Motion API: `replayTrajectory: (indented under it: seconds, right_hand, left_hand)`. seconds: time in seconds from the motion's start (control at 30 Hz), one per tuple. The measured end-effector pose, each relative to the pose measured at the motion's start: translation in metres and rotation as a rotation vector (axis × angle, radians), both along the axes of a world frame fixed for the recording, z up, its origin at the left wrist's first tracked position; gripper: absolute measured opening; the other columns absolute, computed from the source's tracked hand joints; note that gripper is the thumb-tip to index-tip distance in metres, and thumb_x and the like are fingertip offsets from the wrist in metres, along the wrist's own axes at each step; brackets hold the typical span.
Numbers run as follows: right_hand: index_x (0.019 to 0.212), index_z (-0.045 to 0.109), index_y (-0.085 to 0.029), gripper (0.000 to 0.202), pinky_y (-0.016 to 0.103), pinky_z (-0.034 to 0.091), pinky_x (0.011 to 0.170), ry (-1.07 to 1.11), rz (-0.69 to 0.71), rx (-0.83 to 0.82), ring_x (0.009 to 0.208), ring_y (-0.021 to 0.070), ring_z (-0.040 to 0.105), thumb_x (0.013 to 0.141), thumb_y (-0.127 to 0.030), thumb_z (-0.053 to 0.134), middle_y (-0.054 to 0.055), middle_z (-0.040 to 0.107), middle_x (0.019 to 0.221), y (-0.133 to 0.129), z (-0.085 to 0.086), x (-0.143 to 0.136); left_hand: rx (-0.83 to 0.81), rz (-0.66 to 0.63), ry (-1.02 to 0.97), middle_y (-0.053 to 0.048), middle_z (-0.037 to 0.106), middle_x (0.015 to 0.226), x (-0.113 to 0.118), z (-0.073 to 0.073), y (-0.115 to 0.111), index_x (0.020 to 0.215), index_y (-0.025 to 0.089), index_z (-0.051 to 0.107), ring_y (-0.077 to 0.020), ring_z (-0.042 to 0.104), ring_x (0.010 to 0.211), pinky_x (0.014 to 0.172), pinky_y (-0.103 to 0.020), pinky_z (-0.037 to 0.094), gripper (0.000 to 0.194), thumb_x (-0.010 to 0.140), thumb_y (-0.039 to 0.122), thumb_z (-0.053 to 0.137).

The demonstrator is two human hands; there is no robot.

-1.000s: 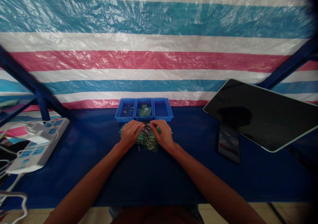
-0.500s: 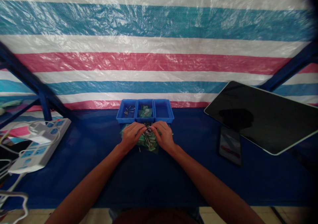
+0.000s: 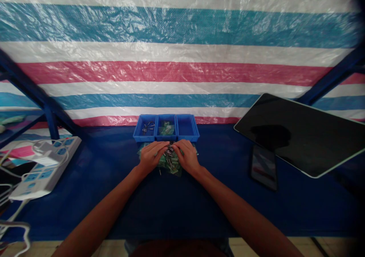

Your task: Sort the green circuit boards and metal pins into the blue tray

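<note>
A pile of small green clear packets (image 3: 174,168) lies on the blue table, with several thin metal pieces (image 3: 169,159) strewn on top; their exact kind is too small to tell. My left hand (image 3: 151,154) rests over the left side of the pile, thumb and fingers drawn together at the metal pieces. From the right, my right hand (image 3: 186,154) meets it with its fingers closed in the same way. The fingertips nearly touch each other, and what they pinch is hidden. Just behind the hands stand three joined blue bins (image 3: 144,138).
Metal pieces (image 3: 148,127) lie in the left bin and green packets (image 3: 167,128) in the middle one. At right are a dark flat screen (image 3: 308,135) and a phone (image 3: 264,167). A white power strip (image 3: 45,177) with cables sits at left. Striped sheeting (image 3: 182,70) hangs behind.
Both hands stay over the pile, with only a slight shift of the fingers at the metal pieces. The bins and their contents look the same.
</note>
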State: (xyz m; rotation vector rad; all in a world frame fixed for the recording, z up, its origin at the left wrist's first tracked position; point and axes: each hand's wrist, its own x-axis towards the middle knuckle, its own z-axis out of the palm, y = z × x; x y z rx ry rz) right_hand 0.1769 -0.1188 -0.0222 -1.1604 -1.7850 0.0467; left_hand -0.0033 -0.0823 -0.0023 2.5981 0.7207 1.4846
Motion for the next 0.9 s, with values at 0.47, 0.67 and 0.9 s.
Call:
replayTrajectory:
  seconds: [0.47,0.67,0.9]
  right_hand:
    - [0.086,0.061,-0.019,0.023,0.033,0.041,0.072,0.025,-0.029,0.024,0.075,0.0173,0.055,0.096,-0.026,0.042,0.005,0.064,0.08,-0.0001,-0.0015,-0.0006]
    - [0.086,0.061,-0.019,0.023,0.033,0.041,0.071,0.029,-0.038,0.045,0.074,0.0174,0.054,0.096,-0.026,0.042,0.005,0.063,0.079,0.0004,-0.0018,-0.0005]
    - [0.089,0.063,-0.02,0.022,0.033,0.04,0.073,-0.005,-0.018,0.023,0.077,0.0174,0.057,0.095,-0.027,0.044,0.005,0.065,0.082,0.002,-0.0025,-0.001]
  left_hand:
    - [-0.202,0.125,-0.114,-0.003,0.074,0.088,0.0033,-0.0026,0.0006,0.102,0.019,0.068,-0.0153,0.07,0.077,0.075,-0.027,0.057,0.02,0.086,0.028,0.061]
    - [-0.192,0.051,-0.144,-0.003,0.074,0.085,0.0026,-0.0009,0.0013,0.091,0.02,0.072,-0.0149,0.069,0.074,0.073,-0.027,0.056,0.012,0.084,0.024,0.063]
    - [-0.179,0.038,-0.211,-0.004,0.072,0.083,0.0056,0.0043,-0.0045,0.084,0.018,0.071,-0.0155,0.067,0.077,0.075,-0.03,0.056,0.008,0.083,0.021,0.064]
